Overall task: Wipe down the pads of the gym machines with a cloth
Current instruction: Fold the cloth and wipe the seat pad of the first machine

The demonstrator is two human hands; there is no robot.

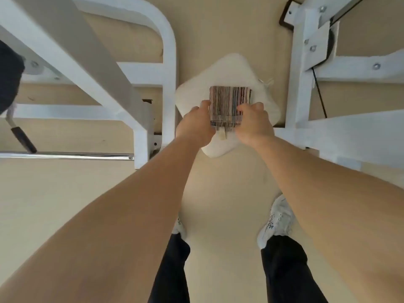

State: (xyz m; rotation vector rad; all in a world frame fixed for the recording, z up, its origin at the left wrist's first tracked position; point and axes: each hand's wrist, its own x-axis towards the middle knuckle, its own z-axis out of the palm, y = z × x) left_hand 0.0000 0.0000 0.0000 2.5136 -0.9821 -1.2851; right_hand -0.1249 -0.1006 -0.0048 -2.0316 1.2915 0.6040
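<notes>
A folded striped cloth (228,106) lies flat on a white seat pad (229,68) of a gym machine, seen from above. My left hand (196,125) grips the cloth's near left edge, thumb and fingers curled over it. My right hand (253,123) grips the near right edge the same way. A small tag hangs from the cloth's near edge between my hands.
A white machine frame (122,68) stands on the left with a chrome bar (65,155) and a black handle (23,138). Another white frame with a pulley and cable (317,68) stands on the right. A beige floor lies below; my white shoes (275,219) stand near.
</notes>
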